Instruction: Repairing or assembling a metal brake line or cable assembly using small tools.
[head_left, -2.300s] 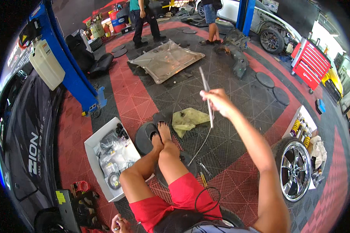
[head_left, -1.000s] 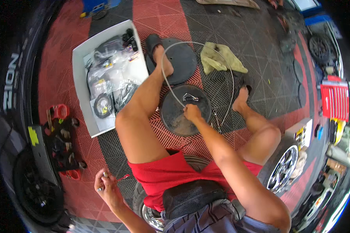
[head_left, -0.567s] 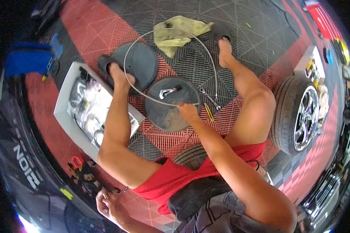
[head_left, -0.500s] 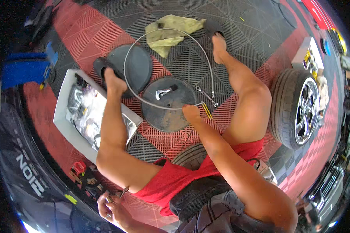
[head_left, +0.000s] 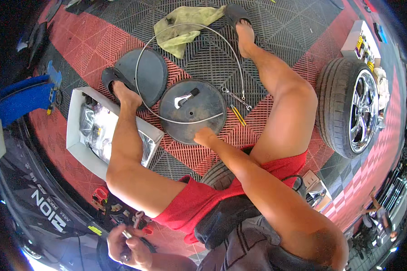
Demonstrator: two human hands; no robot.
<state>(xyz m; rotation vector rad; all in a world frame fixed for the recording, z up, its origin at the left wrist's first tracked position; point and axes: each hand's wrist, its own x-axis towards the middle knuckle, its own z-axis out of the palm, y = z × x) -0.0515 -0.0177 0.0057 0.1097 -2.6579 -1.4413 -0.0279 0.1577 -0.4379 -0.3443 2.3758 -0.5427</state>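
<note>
1 hose (head_left: pixel 185 122), 1 yellow rag (head_left: pixel 178 38)

Floor (head_left: pixel 208 54): brightly lit, paled at right
Plastic bags (head_left: pixel 95 131): whitened by glare
Wheel (head_left: pixel 362 113): chrome flecked with highlights
Left hand (head_left: pixel 131 250): softened by blur
Edges: bent, corners darkened

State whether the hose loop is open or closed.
Open: the hose has separate ends, one over the nearer black disc, one near the wrench.

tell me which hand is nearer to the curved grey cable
Right. The right hand is just below the lower arc of the curved grey cable in the picture; the left hand is farther off, at lower left.
</note>
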